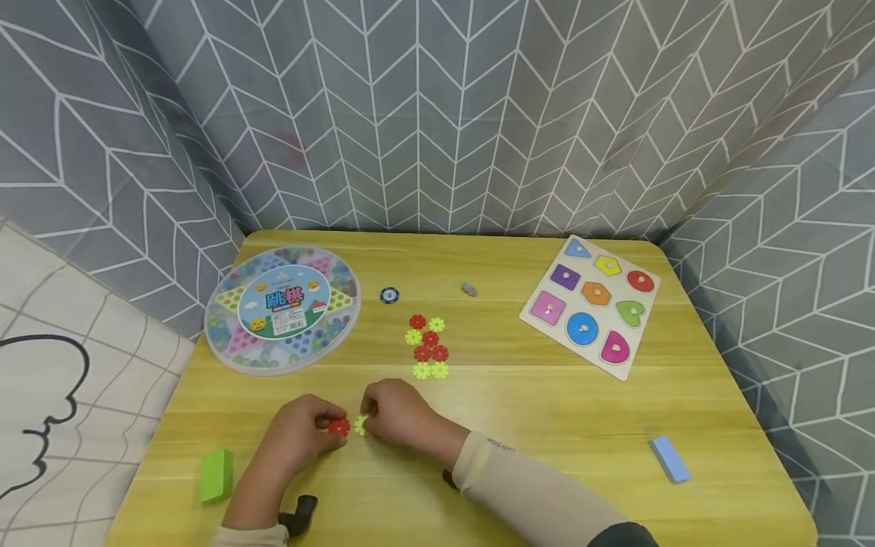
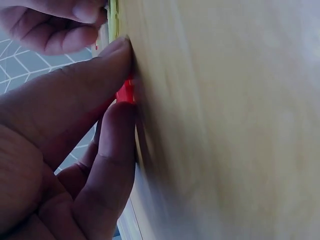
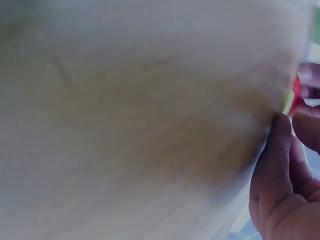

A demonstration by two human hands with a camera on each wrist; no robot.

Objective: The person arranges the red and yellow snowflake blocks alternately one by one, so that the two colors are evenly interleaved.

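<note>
I saw a smooth, faintly glossy yellow wood-grain table (image 1: 547,410), a clear glossy round plastic game case (image 1: 282,308), a matt painted wooden shape puzzle board (image 1: 592,306), plastic-looking red and yellow snowflake discs (image 1: 428,346), and soft grey patterned cloth curtains (image 1: 437,114).

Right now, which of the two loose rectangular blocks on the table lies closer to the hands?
The green block, at the near left edge just beside the left hand. The blue block lies far off toward the right edge.

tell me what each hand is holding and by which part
The left hand pinches a red snowflake piece by its rim. The right hand pinches a yellow snowflake piece, also at its edge, low over the table.
</note>
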